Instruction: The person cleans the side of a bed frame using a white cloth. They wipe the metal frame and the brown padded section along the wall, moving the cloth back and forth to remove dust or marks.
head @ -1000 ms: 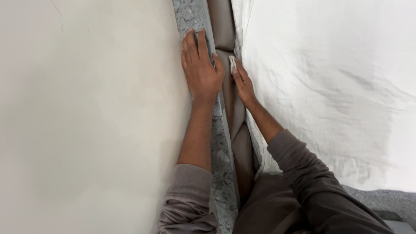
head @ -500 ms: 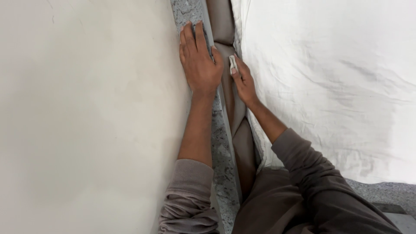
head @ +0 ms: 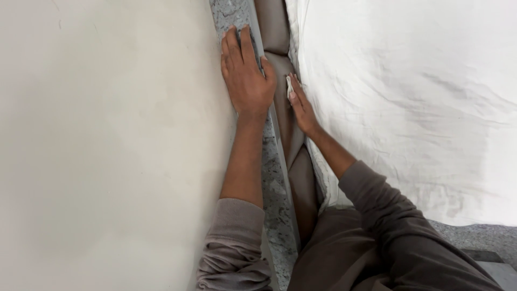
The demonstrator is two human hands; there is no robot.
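- The cream wall [head: 102, 140] fills the whole left part of the view, plain and smooth.
- The white sheet [head: 409, 97] covers the right part. It is wrinkled and lies on the bed, and its left edge runs down beside my right hand.
- The brown padded panel [head: 280, 81] stands as a narrow band between the wall side and the sheet, from the top of the view down to my lap.
- The speckled grey stone ledge [head: 274, 199] runs along the wall, just left of the brown panel. A thin pale strip [head: 280, 161] follows its right edge.
- My left forearm lies along this ledge, the mauve sleeve [head: 231, 242] pushed up near the elbow.
- My left hand [head: 245, 73] rests flat on the ledge, palm down, fingers straight and together, pointing to the top. It grips nothing; the thumb touches the brown panel.
- My right hand [head: 301, 105] lies on its edge in the gap between the brown panel and the sheet, fingers stretched. The dark sleeve [head: 388, 215] covers the arm behind it.
- A small white folded piece [head: 289, 85], cloth or paper, I cannot tell which, is pinched at the fingertips of my right hand, pressed against the brown panel, just beside my left thumb.
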